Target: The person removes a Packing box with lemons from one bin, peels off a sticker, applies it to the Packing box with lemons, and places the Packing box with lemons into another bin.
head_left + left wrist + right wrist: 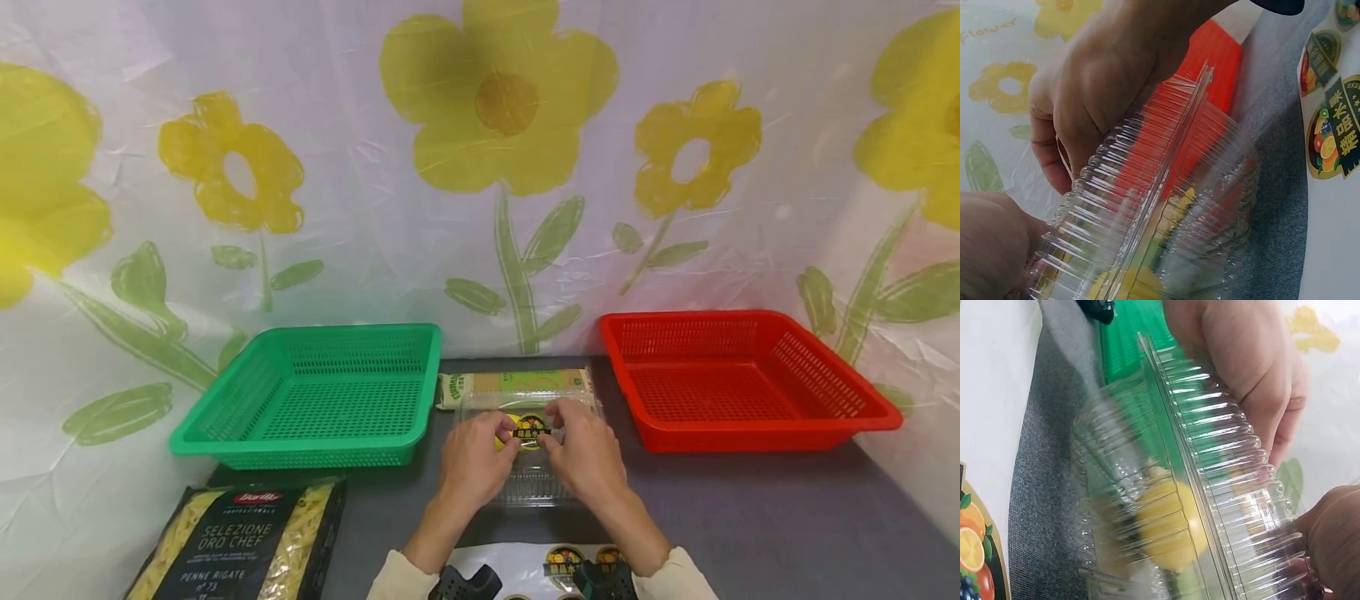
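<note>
A clear plastic clamshell box [536, 490] lies on the grey table in front of me, its ribbed lid down. Through its side, in the right wrist view, I see a yellow lemon [1171, 525]. Over the lid is a round black-and-gold fruit sticker [531, 432]. My left hand [474, 457] holds the sticker's left side with curled fingers, and my right hand [588, 450] pinches its right side between thumb and forefinger. Both hands are at lid height. Neither wrist view shows the sticker's face, and how much of it touches the lid is hidden.
A green basket [300, 454] stands at the back left, a red basket [750, 437] at the back right. Behind the box lies a pale green noodle packet [457, 390]. A penne bag [240, 542] is front left; a sticker sheet [495, 562] lies nearest me.
</note>
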Motion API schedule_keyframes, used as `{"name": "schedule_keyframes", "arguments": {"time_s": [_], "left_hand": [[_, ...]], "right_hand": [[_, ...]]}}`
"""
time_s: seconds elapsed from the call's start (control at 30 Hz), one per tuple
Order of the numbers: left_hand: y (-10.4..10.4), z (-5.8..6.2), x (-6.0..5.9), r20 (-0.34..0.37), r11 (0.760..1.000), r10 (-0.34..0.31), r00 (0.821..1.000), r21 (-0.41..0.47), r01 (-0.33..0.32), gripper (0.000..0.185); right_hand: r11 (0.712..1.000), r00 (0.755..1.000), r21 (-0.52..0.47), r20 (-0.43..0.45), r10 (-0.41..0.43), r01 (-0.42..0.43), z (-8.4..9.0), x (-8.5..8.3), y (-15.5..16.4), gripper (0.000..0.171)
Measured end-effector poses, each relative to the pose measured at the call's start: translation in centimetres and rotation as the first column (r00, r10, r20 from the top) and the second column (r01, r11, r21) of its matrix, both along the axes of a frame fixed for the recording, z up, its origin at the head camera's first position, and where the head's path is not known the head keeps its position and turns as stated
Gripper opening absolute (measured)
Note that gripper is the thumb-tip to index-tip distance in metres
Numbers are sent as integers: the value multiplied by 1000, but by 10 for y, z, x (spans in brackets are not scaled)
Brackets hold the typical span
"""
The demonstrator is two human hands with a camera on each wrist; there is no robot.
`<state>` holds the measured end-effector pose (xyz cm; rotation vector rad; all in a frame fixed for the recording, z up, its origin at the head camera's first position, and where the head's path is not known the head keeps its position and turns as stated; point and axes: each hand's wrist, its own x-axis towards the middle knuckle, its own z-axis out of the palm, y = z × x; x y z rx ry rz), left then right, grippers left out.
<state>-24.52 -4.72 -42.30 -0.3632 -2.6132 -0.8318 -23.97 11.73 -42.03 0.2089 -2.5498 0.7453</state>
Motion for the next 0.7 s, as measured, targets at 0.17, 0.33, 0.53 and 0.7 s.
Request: {"name": "schedule_keyframes", "arguments": {"time_s": [0.17, 0.33, 0.53, 0.7], "left_hand": [[0, 1, 1, -1, 1000, 3, 1000, 2, -3, 14], [-1, 2, 2, -2, 1000, -5, 1000, 0, 5, 15], [-2, 4, 3, 17, 1000, -25, 1000, -2, 25, 18], [-4, 5, 3, 49, 998, -31, 998, 49, 29, 20]], "right_hand": [[999, 1000, 37, 21, 14, -15, 1, -1, -1, 22], [994, 998, 101, 58, 36, -41, 1, 0, -1, 10], [987, 995, 146, 83, 50, -62, 1, 1, -1, 9], [979, 994, 183, 89, 69, -84, 0, 1, -1, 22]]}}
